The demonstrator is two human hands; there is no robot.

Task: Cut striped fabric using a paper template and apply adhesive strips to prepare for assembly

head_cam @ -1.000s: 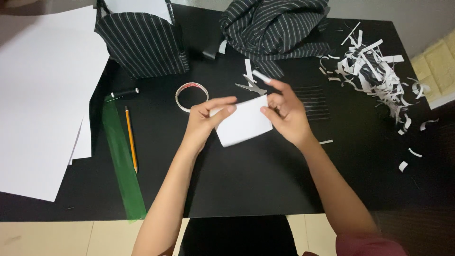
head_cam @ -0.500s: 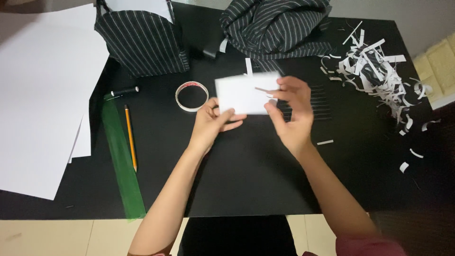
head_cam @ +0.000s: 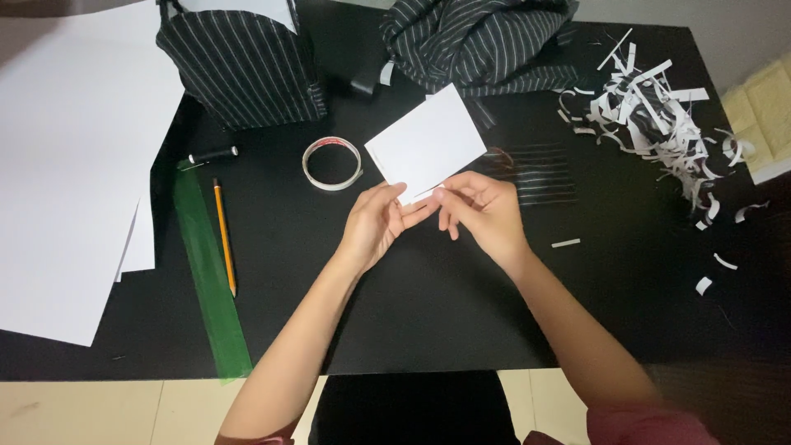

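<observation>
Head view: near the frame's centre, both hands meet at the lower edge of a white card (head_cam: pixel 426 143) that tilts up and to the right over the black table (head_cam: pixel 428 305). The left hand (head_cam: pixel 375 227) pinches the card's lower edge between thumb and fingers; the right hand (head_cam: pixel 484 210) pinches it just beside, fingertips nearly touching the left's.

A tape ring (head_cam: pixel 331 163) lies flat just left of the card. Farther left lie a pencil (head_cam: pixel 225 237) and a green ruler (head_cam: pixel 209 272), side by side, with a small black pen (head_cam: pixel 212 154) above them. Large white sheets (head_cam: pixel 70 165) cover the left of the frame, cut off by its edge. At upper right, a heap of paper strips (head_cam: pixel 659 115) spreads out, with stray strips below it.

A striped bag (head_cam: pixel 243 66) stands at top left, something white showing inside; its top is cut off. Striped cloth (head_cam: pixel 482 41) bunches at top centre, partly hiding a small dark thing that cannot be made out.
</observation>
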